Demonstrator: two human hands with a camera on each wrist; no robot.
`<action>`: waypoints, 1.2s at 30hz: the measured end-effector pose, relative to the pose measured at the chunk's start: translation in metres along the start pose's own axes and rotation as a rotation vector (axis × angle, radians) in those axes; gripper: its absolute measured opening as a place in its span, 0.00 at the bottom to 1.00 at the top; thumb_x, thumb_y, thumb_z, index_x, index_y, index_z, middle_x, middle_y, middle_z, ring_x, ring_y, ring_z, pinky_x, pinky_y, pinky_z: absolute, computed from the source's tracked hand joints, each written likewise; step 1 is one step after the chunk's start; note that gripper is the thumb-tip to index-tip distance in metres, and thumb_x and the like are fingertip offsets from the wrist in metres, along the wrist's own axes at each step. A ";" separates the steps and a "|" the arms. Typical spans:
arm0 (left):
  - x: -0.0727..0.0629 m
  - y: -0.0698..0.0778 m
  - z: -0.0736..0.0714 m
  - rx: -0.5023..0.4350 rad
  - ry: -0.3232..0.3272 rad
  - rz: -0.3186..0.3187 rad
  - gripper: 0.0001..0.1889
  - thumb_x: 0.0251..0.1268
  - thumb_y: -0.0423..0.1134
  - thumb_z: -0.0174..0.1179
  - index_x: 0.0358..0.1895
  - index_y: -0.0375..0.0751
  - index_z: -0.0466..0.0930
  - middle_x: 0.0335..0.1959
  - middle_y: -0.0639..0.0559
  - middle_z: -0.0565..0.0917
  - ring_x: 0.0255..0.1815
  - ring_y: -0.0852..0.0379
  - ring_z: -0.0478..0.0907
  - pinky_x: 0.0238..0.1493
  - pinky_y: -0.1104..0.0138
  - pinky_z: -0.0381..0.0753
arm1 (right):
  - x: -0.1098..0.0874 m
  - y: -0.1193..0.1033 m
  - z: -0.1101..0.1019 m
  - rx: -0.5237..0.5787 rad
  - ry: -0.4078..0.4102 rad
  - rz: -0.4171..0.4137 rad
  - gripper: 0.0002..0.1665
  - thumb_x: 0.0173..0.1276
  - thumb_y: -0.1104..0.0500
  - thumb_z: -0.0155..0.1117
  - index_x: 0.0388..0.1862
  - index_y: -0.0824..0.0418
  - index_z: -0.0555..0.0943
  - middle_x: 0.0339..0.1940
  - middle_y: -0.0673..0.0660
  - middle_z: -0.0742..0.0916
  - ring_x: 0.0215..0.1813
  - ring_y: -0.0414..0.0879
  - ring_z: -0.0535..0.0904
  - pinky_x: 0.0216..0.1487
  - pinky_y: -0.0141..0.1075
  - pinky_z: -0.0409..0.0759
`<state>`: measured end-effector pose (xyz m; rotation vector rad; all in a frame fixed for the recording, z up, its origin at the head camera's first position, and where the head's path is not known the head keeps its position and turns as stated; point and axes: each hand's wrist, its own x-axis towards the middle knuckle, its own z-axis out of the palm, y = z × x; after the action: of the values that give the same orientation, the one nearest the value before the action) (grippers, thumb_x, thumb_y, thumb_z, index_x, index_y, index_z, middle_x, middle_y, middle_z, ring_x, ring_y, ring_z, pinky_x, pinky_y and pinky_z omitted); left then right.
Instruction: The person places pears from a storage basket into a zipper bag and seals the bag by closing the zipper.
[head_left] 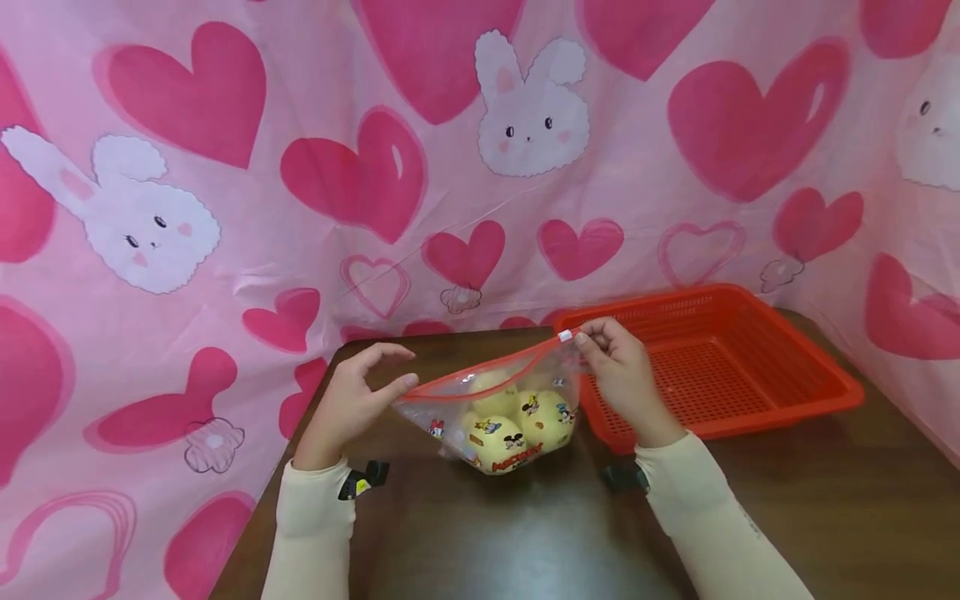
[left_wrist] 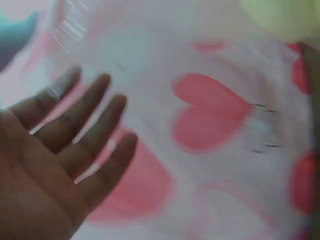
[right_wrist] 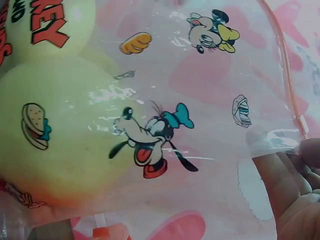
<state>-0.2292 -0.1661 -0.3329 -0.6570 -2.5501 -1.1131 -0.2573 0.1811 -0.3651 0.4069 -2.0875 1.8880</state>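
A clear zipper bag (head_left: pixel 551 371) with a red zip edge and cartoon prints is held up over the table in the head view. Inside are three round pale yellow things (head_left: pixel 495 446); one shows a reddish patch in the right wrist view, and their kind is unclear. My right hand (head_left: pixel 622 375) pinches the bag's upper right corner beside the white slider (head_left: pixel 565 336). At the opposite corner is my left hand (head_left: pixel 348 412), its fingers spread and the thumb tip close to the zip edge; whether it touches cannot be told. The zip edges stand apart along the middle.
A red plastic basket (head_left: pixel 780 417) with slotted walls stands on the right of the dark wooden table (head_left: pixel 480 542), behind my right hand. Pink cloth (head_left: pixel 465 192) with hearts and rabbits hangs behind the table and along its sides.
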 end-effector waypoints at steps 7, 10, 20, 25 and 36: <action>0.029 0.095 0.021 0.425 -0.142 0.279 0.14 0.60 0.50 0.67 0.46 0.51 0.82 0.42 0.63 0.80 0.43 0.65 0.75 0.48 0.65 0.78 | -0.008 -0.008 0.005 -0.031 -0.023 -0.042 0.08 0.73 0.62 0.58 0.44 0.68 0.76 0.34 0.63 0.83 0.36 0.49 0.80 0.36 0.35 0.84; 0.049 0.116 0.044 0.508 -0.174 0.429 0.12 0.61 0.49 0.66 0.44 0.49 0.83 0.38 0.61 0.82 0.38 0.64 0.76 0.44 0.68 0.78 | -0.010 -0.010 0.002 -0.017 -0.022 -0.054 0.08 0.73 0.63 0.58 0.44 0.69 0.75 0.36 0.63 0.84 0.37 0.49 0.82 0.36 0.37 0.84; 0.080 0.126 0.085 0.548 -0.108 0.529 0.11 0.63 0.45 0.66 0.46 0.45 0.85 0.36 0.58 0.83 0.36 0.61 0.78 0.41 0.70 0.78 | -0.016 -0.016 0.004 -0.006 -0.038 -0.037 0.09 0.73 0.61 0.58 0.45 0.67 0.76 0.39 0.62 0.83 0.36 0.48 0.81 0.38 0.43 0.84; 0.085 0.126 0.087 0.499 -0.150 0.487 0.10 0.63 0.45 0.66 0.44 0.46 0.85 0.34 0.60 0.83 0.34 0.64 0.77 0.40 0.73 0.78 | -0.016 -0.015 0.003 -0.004 -0.048 -0.059 0.09 0.74 0.60 0.58 0.45 0.66 0.75 0.40 0.61 0.83 0.37 0.50 0.82 0.36 0.41 0.85; 0.095 0.126 0.087 0.480 -0.283 0.406 0.07 0.66 0.43 0.64 0.42 0.47 0.83 0.32 0.60 0.80 0.33 0.65 0.75 0.42 0.74 0.76 | -0.014 -0.013 0.002 -0.014 -0.037 -0.078 0.10 0.72 0.59 0.60 0.45 0.66 0.77 0.40 0.60 0.83 0.37 0.51 0.81 0.37 0.40 0.84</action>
<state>-0.2531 0.0020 -0.2727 -1.1852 -2.5882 -0.2753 -0.2396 0.1780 -0.3586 0.5165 -2.0757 1.8346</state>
